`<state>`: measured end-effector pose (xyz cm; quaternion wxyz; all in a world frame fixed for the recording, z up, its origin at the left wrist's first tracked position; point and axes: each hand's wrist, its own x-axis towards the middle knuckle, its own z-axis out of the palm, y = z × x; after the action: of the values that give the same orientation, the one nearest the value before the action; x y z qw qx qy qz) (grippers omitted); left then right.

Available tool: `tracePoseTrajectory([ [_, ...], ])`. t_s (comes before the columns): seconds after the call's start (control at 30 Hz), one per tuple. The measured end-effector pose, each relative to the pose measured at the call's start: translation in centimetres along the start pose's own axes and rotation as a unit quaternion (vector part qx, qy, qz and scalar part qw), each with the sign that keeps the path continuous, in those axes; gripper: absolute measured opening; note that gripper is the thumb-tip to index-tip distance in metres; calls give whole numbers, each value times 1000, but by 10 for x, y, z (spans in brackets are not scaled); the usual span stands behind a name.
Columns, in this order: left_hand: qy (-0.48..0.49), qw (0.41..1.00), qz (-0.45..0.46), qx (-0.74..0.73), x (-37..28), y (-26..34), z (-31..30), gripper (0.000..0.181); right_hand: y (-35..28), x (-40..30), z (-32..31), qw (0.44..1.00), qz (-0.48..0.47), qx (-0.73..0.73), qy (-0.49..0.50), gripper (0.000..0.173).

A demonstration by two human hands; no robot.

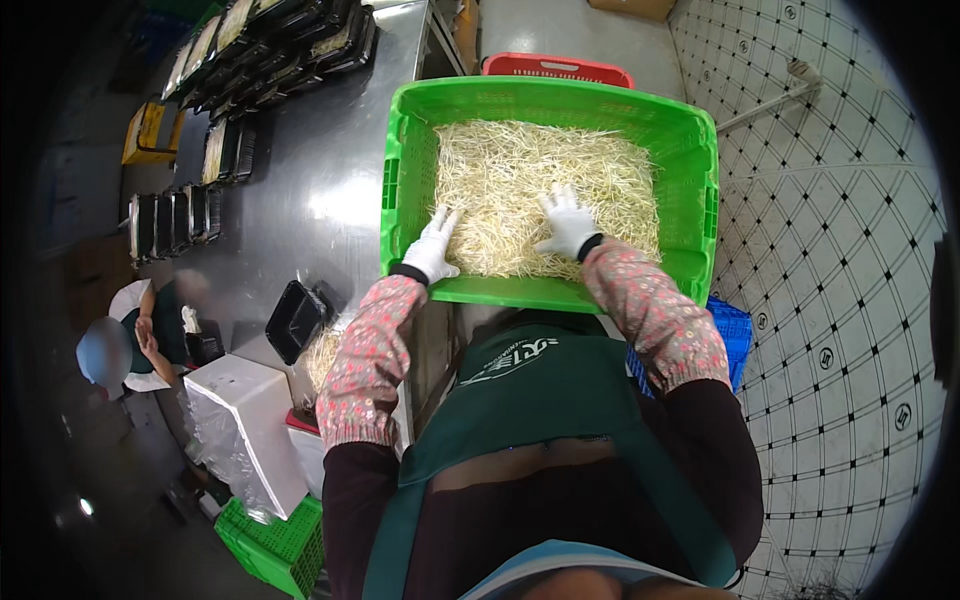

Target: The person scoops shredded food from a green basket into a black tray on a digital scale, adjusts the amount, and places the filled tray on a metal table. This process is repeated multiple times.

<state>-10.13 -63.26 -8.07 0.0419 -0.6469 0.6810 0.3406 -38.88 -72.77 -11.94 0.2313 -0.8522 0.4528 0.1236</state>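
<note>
Before me stands a large green plastic crate (555, 294) with perforated walls, holding a thick bed of pale bean sprouts (517, 165). My left hand (433, 251), in a white glove, rests at the near left corner of the sprouts, fingers pointing away from me. Over the middle right of the bed lies my right hand (568, 223), gloved too, with its fingers spread on the sprouts. Neither hand is closed around anything. Patterned oversleeves cover both forearms.
A steel table (315, 165) on the left carries stacked black trays (277, 60) of sprouts and a tilted black tray (296, 322). Near it are a white foam box (247, 427) and a co-worker (142, 337). A red basket (559, 67) sits beyond the crate; a blue crate (731, 337) stands right.
</note>
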Motion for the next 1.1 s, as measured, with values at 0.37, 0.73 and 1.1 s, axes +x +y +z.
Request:
tracePoseTrajectory([
  [0.37, -74, 989, -33, 126, 76, 7, 45, 123, -34, 38, 54, 987, -49, 148, -40, 101],
  [0.73, 32, 999, 37, 2, 123, 13, -43, 51, 35, 59, -45, 982, 57, 180, -5, 55],
  [1.1, -97, 989, -61, 93, 183, -10, -22, 115, 19, 118, -63, 973, 101, 42, -203, 99],
])
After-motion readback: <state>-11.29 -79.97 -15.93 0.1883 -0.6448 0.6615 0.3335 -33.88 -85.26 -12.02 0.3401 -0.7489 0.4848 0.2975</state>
